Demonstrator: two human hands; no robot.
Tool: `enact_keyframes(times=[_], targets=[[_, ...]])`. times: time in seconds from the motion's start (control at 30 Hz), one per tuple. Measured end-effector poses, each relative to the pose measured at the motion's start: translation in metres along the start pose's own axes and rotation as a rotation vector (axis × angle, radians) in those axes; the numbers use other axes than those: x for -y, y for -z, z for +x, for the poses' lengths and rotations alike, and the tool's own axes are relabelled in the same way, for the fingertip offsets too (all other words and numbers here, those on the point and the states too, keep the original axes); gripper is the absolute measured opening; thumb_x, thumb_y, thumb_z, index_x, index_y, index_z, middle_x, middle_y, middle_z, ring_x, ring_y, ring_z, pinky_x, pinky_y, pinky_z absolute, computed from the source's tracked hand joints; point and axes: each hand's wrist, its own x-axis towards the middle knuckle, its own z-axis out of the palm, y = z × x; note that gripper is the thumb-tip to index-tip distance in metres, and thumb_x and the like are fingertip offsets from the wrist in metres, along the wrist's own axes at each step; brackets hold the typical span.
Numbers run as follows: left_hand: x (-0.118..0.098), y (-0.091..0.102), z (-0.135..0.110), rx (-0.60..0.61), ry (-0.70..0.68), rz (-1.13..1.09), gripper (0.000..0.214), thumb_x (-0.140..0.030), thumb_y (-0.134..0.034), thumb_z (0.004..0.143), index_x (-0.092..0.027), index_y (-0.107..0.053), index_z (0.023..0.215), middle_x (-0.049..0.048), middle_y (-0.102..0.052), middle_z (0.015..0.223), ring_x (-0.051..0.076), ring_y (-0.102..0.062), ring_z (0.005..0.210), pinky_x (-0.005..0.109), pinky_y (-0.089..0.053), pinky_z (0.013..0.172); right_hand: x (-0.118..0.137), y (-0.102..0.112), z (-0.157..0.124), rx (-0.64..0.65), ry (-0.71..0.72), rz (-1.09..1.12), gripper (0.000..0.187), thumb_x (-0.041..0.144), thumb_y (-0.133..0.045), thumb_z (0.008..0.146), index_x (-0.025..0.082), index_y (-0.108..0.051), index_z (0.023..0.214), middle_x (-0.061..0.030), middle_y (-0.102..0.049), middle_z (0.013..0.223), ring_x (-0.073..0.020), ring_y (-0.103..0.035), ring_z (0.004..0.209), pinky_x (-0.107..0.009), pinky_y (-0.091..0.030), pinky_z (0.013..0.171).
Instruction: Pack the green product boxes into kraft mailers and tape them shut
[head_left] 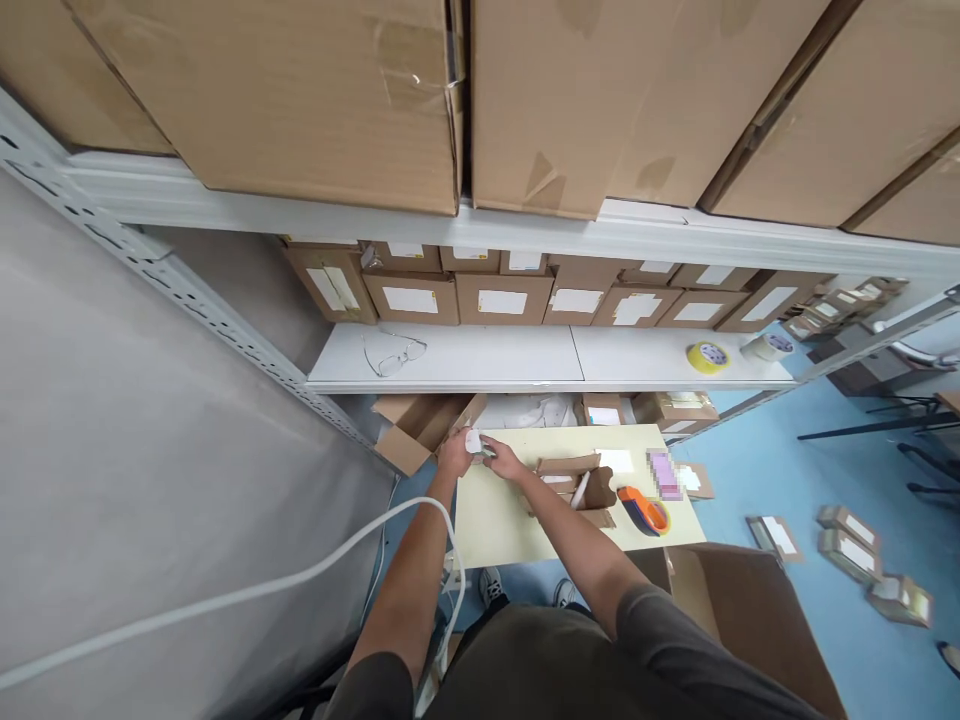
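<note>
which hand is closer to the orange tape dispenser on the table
Right. The right hand lies left of the orange tape dispenser, with the open cardboard box between them; the left hand is farther left still, at the edge of the table.

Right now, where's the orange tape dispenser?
Head view: the tape dispenser lies on the yellow table near its right edge, just right of the open cardboard box.

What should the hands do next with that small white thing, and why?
Probably move the small white item a little to the right, into the open cardboard box. The left hand and right hand both grip it at the table corner. That box stands open just beside the right hand, with a tape dispenser beyond it.
</note>
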Motion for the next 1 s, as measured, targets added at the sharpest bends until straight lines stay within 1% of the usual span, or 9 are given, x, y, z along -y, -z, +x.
enact_keyframes(times=[0.07,0.2,0.3,0.43,0.5,0.6,0.77,0.9,1.0], targets=[[-0.005,0.016,-0.012,-0.009,-0.023,0.057,0.051,-0.015,-0.085,0.082,-0.021,-0.071,0.131,0.0116,-0.069,0.129,0.025,-0.074,0.103,0.035,-0.056,0.095,0.001,0.015,-0.009,-0.002,-0.031,0.063,0.085,0.011,-0.063,0.079,0.023,-0.050,0.162,-0.0153,-0.058,0.161,-0.0295,-0.064,0.141,-0.045,-0.057,0.111],[-0.008,0.052,-0.037,-0.077,-0.177,-0.022,0.067,-0.018,-0.089,0.073,-0.024,-0.070,0.137,0.0094,-0.069,0.129,0.027,-0.071,0.116,0.036,-0.057,0.103,0.001,0.053,-0.039,-0.121,-0.002,-0.028,0.104,0.015,-0.079,0.069,0.024,-0.043,0.166,-0.0174,-0.037,0.175,-0.0320,-0.038,0.161,-0.049,-0.039,0.127],[-0.011,0.056,-0.052,-0.014,-0.239,-0.263,0.078,-0.026,-0.094,0.065,-0.024,-0.069,0.139,0.0083,-0.071,0.133,0.028,-0.070,0.122,0.040,-0.059,0.106,-0.011,0.087,-0.074,-0.138,-0.003,-0.024,0.107,0.019,-0.086,0.063,0.023,-0.046,0.162,-0.0171,-0.049,0.165,-0.0335,-0.048,0.153,-0.047,-0.043,0.123],[-0.037,0.005,-0.072,0.175,-0.179,-0.623,0.088,-0.033,-0.096,0.065,-0.020,-0.064,0.146,0.0131,-0.074,0.138,0.030,-0.073,0.123,0.043,-0.060,0.106,-0.049,0.137,-0.133,-0.204,-0.021,0.085,0.090,0.020,-0.083,0.066,0.025,-0.055,0.152,-0.0076,-0.072,0.134,-0.0282,-0.069,0.120,-0.041,-0.056,0.105],[-0.060,-0.034,-0.081,0.160,-0.137,-0.528,0.084,-0.027,-0.094,0.070,-0.022,-0.063,0.148,0.0127,-0.076,0.137,0.031,-0.070,0.130,0.043,-0.055,0.112,-0.070,0.158,-0.161,-0.296,-0.093,0.069,0.091,0.016,-0.082,0.065,0.025,-0.055,0.152,-0.0069,-0.073,0.131,-0.0272,-0.071,0.114,-0.040,-0.058,0.102],[-0.090,-0.085,-0.092,0.171,-0.035,-0.160,0.077,-0.016,-0.087,0.078,-0.019,-0.062,0.150,0.0177,-0.079,0.130,0.035,-0.072,0.128,0.045,-0.054,0.111,-0.094,0.175,-0.190,-0.364,-0.135,-0.025,0.090,0.008,-0.076,0.064,0.026,-0.058,0.151,-0.0080,-0.070,0.141,-0.0284,-0.070,0.124,-0.042,-0.056,0.109],[-0.109,-0.132,-0.094,0.220,0.017,0.040,0.054,-0.011,-0.083,0.080,-0.014,-0.070,0.133,0.0202,-0.077,0.132,0.034,-0.074,0.124,0.039,-0.056,0.103,-0.114,0.177,-0.205,-0.373,-0.189,-0.164,0.096,0.002,-0.065,0.066,0.026,-0.055,0.158,-0.0087,-0.065,0.154,-0.0286,-0.064,0.138,-0.042,-0.052,0.118],[-0.105,-0.155,-0.095,0.272,-0.026,0.020,0.052,-0.015,-0.086,0.078,-0.013,-0.070,0.128,0.0189,-0.076,0.134,0.032,-0.072,0.125,0.037,-0.055,0.104,-0.128,0.171,-0.210,-0.324,-0.297,-0.242,0.096,0.001,-0.062,0.071,0.020,-0.048,0.164,-0.0144,-0.069,0.147,-0.0309,-0.069,0.130,-0.040,-0.055,0.111],[-0.098,-0.171,-0.100,0.217,-0.042,0.129,0.064,-0.021,-0.085,0.079,-0.011,-0.065,0.138,0.0217,-0.070,0.143,0.035,-0.064,0.135,0.040,-0.050,0.111,-0.141,0.163,-0.216,-0.307,-0.299,-0.304,0.093,0.003,-0.067,0.071,0.014,-0.051,0.162,-0.0196,-0.064,0.153,-0.0343,-0.064,0.137,-0.042,-0.051,0.116]])
